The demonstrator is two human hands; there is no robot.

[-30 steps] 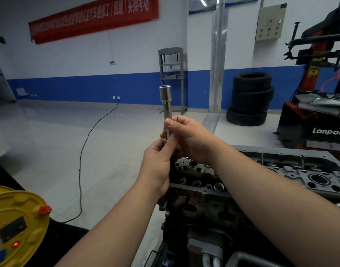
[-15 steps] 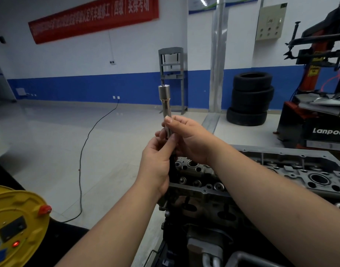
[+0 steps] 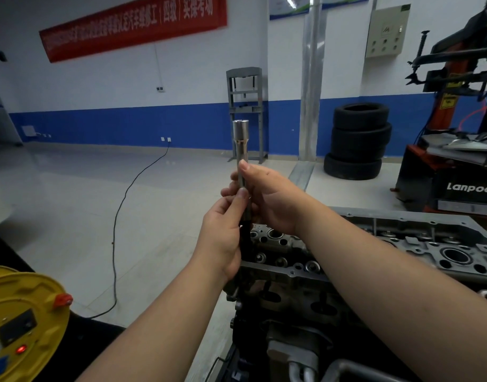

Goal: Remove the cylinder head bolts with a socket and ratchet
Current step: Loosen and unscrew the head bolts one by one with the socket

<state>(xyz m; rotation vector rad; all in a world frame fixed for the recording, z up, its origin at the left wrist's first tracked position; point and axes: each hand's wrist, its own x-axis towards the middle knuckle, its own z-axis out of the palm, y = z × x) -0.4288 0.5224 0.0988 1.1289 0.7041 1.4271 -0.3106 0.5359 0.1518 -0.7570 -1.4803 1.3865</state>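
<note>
Both hands hold long socket (image 3: 240, 139) upright above cylinder head (image 3: 361, 244): left hand (image 3: 221, 238) fingers grasping lower end, right hand (image 3: 267, 197) fingers pinching shaft.

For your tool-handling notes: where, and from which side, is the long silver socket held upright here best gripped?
Grip the long silver socket on its narrow lower shaft, from both sides, as the left hand and right hand do; the wider upper end must stay free for the bolt.
</note>
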